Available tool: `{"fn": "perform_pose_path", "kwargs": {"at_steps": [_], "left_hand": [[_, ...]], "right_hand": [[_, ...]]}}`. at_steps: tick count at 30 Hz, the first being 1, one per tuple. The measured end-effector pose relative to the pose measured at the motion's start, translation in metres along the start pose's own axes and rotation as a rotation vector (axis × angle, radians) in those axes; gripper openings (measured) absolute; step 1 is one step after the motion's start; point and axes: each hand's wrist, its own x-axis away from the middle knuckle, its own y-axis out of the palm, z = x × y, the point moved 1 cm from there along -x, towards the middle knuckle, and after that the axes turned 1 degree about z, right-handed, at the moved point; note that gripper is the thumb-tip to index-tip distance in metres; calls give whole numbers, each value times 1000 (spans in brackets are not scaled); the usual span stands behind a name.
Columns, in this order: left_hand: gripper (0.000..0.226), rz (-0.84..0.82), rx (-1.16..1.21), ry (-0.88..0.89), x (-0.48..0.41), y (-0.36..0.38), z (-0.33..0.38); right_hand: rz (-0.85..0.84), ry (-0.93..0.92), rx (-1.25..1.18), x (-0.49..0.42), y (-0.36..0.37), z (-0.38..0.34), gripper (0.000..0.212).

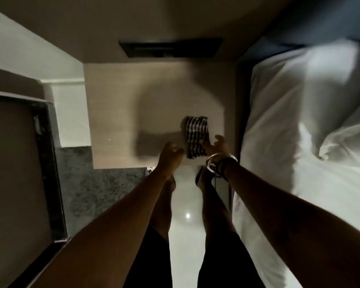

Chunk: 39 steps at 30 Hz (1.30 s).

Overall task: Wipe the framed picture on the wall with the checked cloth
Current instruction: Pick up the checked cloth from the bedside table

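White bed [299, 125]: right of the nightstand.
Nightstand [116, 104]: pale wood top, bearing the checked cloth [195, 136] near its front right.
Framed picture [170, 47]: dark frame on the wall behind the nightstand.
Right hand [215, 146]: fingers spread, thumb touching the cloth's right edge.
Left hand [170, 153]: fingers loosely curled, empty, just left of the cloth.
Wristwatch [213, 164]: on the right wrist.

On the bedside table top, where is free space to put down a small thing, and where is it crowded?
The light wooden bedside table is bare on its left half and along the back, below the dark framed picture on the wall. It is crowded only at the front right: the black-and-white checked cloth lies there, with the left hand and the right hand beside it.
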Motion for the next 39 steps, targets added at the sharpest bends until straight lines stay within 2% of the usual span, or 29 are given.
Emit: {"fn": "perform_pose_path", "kwargs": {"at_steps": [3, 6, 7, 9, 11, 16, 20, 22, 25, 27, 30, 36, 37, 38, 39], "left_hand": [[46, -1, 84, 19, -24, 17, 4], [26, -92, 126, 39, -37, 33, 14], [28, -126, 157, 44, -39, 36, 16], [32, -154, 225, 1, -42, 42, 21], [30, -156, 272, -29, -41, 44, 22], [34, -232, 349, -107, -20, 28, 20], [39, -269, 399, -77, 27, 5, 47], [36, -272, 400, -30, 53, -6, 64], [36, -232, 333, 68, 96, -23, 106], [27, -185, 286, 152, 130, -37, 143], [18, -208, 285, 269, 185, -53, 200], [29, -264, 251, 506, 297, -75, 310], [28, -261, 252, 518, 303, -73, 307], [25, -268, 232, 622, 334, -75, 339], [22, -262, 212, 645, 345, -74, 344]], "right_hand": [[42, -63, 32, -32, 9, -6, 55], [-19, 42, -94, -48, 18, -12, 37], [-86, 101, -179, -50, 21, -14, 28], [-196, 157, -157, -51, 24, -13, 28], [-189, 149, -134, -53, 23, -8, 33], [-275, 159, -242, -33, 11, -5, 10], [-393, 74, -234, 9, -11, -30, 35], [-439, 46, -306, 29, -25, -41, 30], [-472, -51, -429, 71, -52, -73, 35], [-415, -139, -465, 106, -77, -102, 38], [-274, -235, -579, 156, -121, -144, 45], [-257, -482, -824, 260, -218, -217, 48], [-298, -489, -872, 264, -221, -215, 48], [-278, -540, -898, 293, -252, -233, 48], [-307, -568, -922, 308, -262, -237, 46]]}}
